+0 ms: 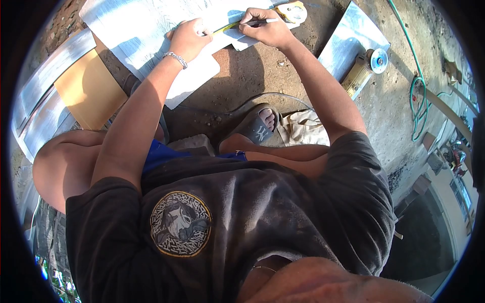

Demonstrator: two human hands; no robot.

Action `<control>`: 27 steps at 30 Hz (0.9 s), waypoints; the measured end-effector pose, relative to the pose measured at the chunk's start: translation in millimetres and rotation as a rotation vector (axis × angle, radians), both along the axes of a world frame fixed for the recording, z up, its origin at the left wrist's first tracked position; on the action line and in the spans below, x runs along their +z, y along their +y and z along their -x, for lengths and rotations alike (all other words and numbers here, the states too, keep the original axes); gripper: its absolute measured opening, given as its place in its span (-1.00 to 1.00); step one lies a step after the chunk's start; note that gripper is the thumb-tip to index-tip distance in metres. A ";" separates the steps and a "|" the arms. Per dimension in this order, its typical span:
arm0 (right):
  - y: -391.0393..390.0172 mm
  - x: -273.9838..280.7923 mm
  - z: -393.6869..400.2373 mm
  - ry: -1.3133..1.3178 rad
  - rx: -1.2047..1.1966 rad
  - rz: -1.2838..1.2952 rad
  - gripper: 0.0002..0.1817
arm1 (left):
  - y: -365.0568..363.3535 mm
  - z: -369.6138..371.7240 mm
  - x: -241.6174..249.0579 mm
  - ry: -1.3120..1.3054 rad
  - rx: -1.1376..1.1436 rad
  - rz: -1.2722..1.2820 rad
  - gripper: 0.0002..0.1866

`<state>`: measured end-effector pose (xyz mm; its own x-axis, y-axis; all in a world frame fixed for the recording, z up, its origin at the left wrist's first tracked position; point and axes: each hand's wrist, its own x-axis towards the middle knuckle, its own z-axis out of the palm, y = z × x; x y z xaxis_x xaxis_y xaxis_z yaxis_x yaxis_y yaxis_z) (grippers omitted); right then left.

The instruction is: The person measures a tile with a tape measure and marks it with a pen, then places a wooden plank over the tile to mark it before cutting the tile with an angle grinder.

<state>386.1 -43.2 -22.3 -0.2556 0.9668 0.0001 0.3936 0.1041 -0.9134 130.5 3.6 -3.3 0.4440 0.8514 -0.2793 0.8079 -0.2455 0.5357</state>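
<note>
At the top of the view, a yellow tape measure blade (226, 27) lies stretched across a pale sheet (136, 30). My left hand (190, 38), with a chain bracelet at the wrist, is closed at the blade's left end, pinching it against the sheet. A slim marker (272, 20) is held in my right hand (265, 29), its tip side down near the blade. The white and yellow tape measure case (293, 12) rests just beyond my right hand.
An angle grinder (362, 70) lies on a metal sheet (348, 38) at the right. Farther right is a coiled green hose (418, 108). Tan board (91, 88) and metal pieces are at the left. A crumpled cloth (303, 129) lies by my sandaled foot (257, 126).
</note>
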 end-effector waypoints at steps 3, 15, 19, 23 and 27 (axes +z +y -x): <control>-0.2 0.5 0.1 -0.011 -0.006 0.026 -0.84 | 1.0 -0.2 -0.5 0.000 -0.007 0.007 -0.77; 0.0 1.1 1.0 -0.039 -0.015 0.042 -0.85 | -0.1 -0.9 0.4 -0.002 -0.007 -0.032 -0.78; -0.7 -1.7 0.5 -0.001 -0.011 0.038 -0.85 | -0.6 -1.6 2.1 0.018 -0.007 -0.042 -0.78; -1.1 -1.9 0.0 -0.045 -0.018 0.036 -0.86 | -0.2 -0.3 0.5 -0.040 0.002 0.000 -0.77; -1.1 -1.4 -0.1 -0.023 -0.012 0.060 -0.85 | -0.2 -2.0 4.7 -0.010 -0.003 -0.006 -0.78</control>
<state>386.2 -44.3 -23.7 -0.2431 0.9679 -0.0637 0.4154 0.0446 -0.9085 132.5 3.4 1.4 0.4490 0.8518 -0.2698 0.8017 -0.2507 0.5427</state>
